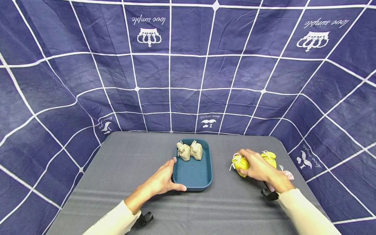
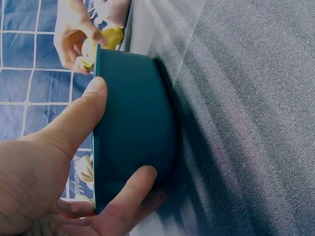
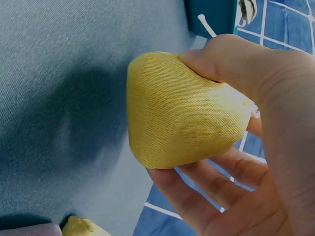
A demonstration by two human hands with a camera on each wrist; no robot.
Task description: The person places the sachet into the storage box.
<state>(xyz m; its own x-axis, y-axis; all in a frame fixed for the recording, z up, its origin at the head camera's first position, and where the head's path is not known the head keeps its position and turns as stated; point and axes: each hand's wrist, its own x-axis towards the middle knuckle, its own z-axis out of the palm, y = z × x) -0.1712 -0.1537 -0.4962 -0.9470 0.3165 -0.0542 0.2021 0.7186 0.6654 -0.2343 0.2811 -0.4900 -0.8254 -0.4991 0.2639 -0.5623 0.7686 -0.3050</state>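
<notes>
My left hand rests against the left side and near corner of a blue tray, its thumb along the rim and fingertips on the outer wall in the left wrist view. Two beige drawstring pouches sit side by side at the tray's far end. To the right of the tray, my right hand holds a plump yellow drawstring pouch between thumb and fingers. The right wrist view shows the pouch above the cloth, with a shadow beside it.
Just beyond my right hand lies another yellow pouch. A pale pink pouch is partly hidden behind my right wrist. Grey cloth covers the table, and a blue checked curtain encloses its back and sides.
</notes>
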